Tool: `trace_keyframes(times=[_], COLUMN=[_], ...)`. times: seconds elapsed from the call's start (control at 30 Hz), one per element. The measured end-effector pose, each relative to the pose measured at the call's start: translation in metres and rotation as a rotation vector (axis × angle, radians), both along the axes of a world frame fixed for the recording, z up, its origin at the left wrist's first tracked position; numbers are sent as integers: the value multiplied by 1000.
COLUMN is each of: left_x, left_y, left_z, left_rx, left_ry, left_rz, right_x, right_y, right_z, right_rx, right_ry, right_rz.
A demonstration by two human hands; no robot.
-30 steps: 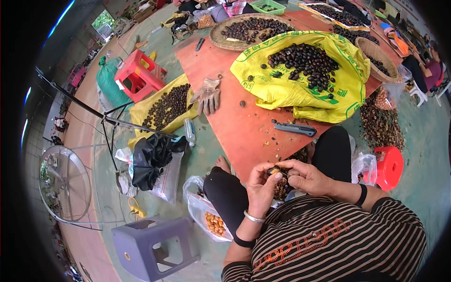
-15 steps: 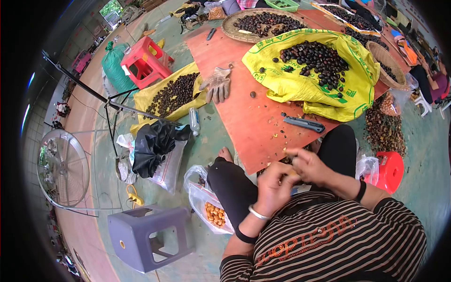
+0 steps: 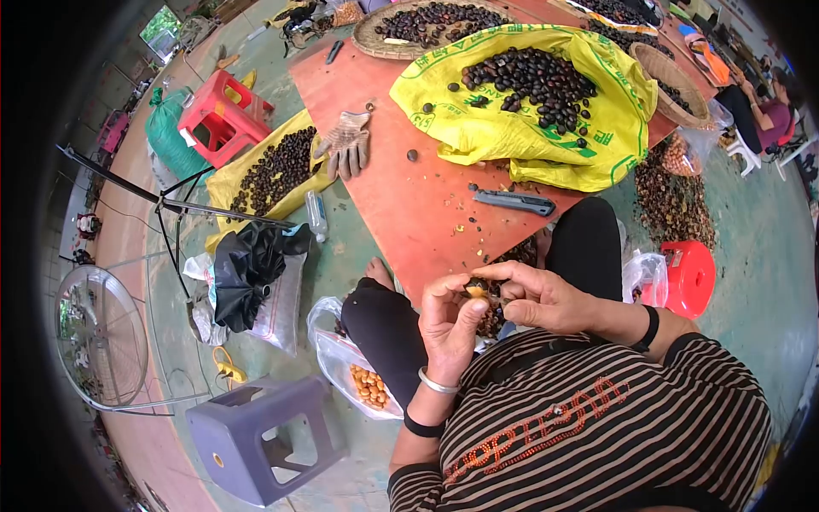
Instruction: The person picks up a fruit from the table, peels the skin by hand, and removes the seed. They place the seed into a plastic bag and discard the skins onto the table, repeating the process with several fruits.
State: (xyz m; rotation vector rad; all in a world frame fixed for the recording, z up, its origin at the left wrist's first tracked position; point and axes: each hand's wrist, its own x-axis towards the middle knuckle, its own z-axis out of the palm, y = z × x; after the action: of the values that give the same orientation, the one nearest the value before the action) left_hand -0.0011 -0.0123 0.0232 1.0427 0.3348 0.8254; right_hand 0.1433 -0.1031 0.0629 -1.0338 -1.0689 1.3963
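Observation:
My left hand [image 3: 448,322], with a silver bangle at its wrist, pinches a nut [image 3: 476,288] that shows yellow flesh and dark shell. My right hand [image 3: 546,299] meets it from the other side, its fingertips closed on the dark shell. Behind the hands, bits of shell lie in a heap, partly hidden. A grey box cutter [image 3: 514,202] rests on the orange sheet [image 3: 384,196] beyond them. Farther off, a pile of dark nuts [image 3: 533,81] lies on a yellow sack [image 3: 465,141]. Peeled nuts [image 3: 368,386] sit in a plastic bag beside my left knee.
A purple stool [image 3: 256,435], a fan [image 3: 101,337] and a thin metal stand are at the left. Red stools [image 3: 223,119] [image 3: 689,277] stand on both sides. A glove [image 3: 345,143] lies on the sheet. Another person [image 3: 772,119] sits at the far right.
The view has shifted, so the surroundings appear farther left and higher. My hands have turned and their fingers have spread around the nut, which now shows clearly between them.

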Motion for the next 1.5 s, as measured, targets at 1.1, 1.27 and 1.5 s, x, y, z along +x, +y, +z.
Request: trace_keyframes(times=[1.1, 1.27, 1.5], left_x=[5, -2, -4], left_y=[-6, -15, 3], left_z=[-10, 9, -2], left_rx=[73, 274, -56], left_ry=[139, 125, -12], left_rz=[148, -72, -70], right_x=[-13, 14, 11], right_y=[-5, -2, -6], right_z=[-24, -52, 0], right_rx=[-115, -408, -111], right_ry=[3, 3, 101], right_rz=[-177, -413, -81])
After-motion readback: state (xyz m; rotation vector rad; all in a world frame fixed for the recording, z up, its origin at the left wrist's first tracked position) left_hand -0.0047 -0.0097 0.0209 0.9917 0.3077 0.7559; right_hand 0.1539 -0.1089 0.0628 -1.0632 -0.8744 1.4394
